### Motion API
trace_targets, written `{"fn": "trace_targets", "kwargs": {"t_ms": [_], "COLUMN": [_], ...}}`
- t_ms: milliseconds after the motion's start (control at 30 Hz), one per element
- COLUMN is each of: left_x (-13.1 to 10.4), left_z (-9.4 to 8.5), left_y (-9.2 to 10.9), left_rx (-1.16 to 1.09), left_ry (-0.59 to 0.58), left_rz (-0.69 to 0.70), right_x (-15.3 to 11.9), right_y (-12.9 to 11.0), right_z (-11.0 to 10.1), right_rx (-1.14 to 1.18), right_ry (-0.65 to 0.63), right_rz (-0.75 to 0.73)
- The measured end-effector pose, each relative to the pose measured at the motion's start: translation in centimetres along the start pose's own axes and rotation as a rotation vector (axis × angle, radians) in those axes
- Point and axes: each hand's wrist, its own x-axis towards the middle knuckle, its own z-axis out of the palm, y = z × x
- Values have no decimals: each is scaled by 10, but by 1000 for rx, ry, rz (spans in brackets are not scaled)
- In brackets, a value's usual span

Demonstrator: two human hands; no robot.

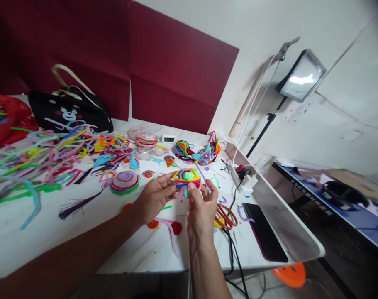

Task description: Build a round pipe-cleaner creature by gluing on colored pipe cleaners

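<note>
A small round ornament [186,176] wound with yellow, red, blue and green fuzzy stems is held above the white table, between both hands. My left hand [159,194] pinches its left edge with thumb and fingers. On the right, my right hand [203,203] presses its thumb on the lower front of the ornament, fingers curled around its right side. A thin purple stem [203,172] shows beside the ornament. Left of my hands lies a coiled disc [124,182] in pink, purple and green. Red [176,228] and orange [152,224] coils lie beneath my hands.
Loose coloured stems [61,151] cover the table's left side, near a black bag [70,112]. Wrapped balls [182,147] and a small white clock [168,139] stand at the back. A phone [265,232], black cables [234,245] and a power strip [247,183] lie right.
</note>
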Motion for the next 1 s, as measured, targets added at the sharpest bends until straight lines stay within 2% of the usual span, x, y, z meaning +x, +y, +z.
{"fn": "trace_targets", "kwargs": {"t_ms": [233,533,1000], "left_x": [1,0,-3], "left_z": [0,1,2], "left_y": [0,-2,-3], "left_rx": [15,27,0], "left_ry": [5,-68,1], "left_rz": [19,47,-1], "right_x": [-2,-1,0], "right_y": [-2,-4,-9], "right_z": [2,1,2], "right_rx": [8,18,145], "right_ry": [6,7,-23], "right_rz": [22,57,108]}}
